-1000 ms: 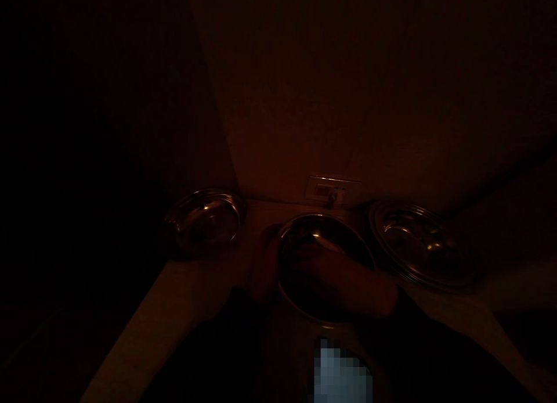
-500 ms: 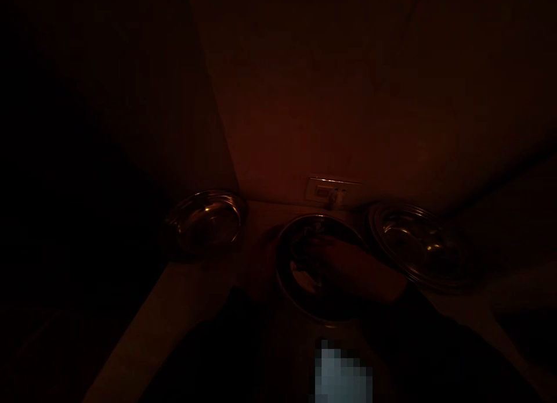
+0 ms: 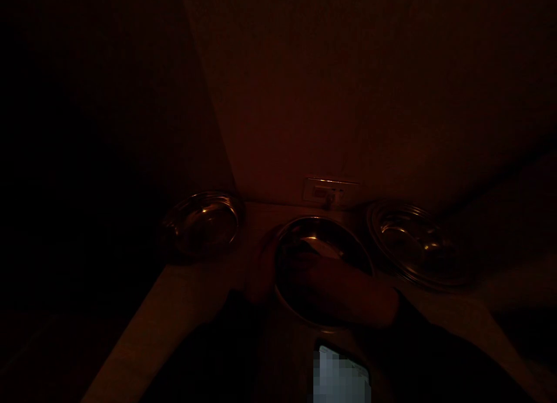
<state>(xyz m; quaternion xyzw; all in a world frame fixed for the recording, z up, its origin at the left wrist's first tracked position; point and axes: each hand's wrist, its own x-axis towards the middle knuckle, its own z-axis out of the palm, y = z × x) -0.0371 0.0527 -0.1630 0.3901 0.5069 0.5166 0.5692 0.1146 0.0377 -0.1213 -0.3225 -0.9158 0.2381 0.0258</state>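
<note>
A metal bowl (image 3: 354, 249) sits on the bench (image 3: 143, 327) in front of the person, open side up, between both forearms. The right hand (image 3: 307, 269) reaches over its right rim and down inside, toward the left part of the hollow; whether its grip is spread or pinching something cannot be told in the gloom. The left hand (image 3: 260, 272) is at the bowl's outer left side, very dim, so its grip cannot be made out either. Both arms wear dark sleeves (image 3: 435, 345). Just this side of the bowl lies a phone (image 3: 343, 377), its bright screen blurred into squares. To the left, apart from the middle bowl, is a shiny metal dish (image 3: 211, 229); close on the right is another, wider dish (image 3: 402, 240) with several rim lines. Behind the middle bowl, a socket plate (image 3: 331, 191) is set low in the wall (image 3: 278, 130).
</note>
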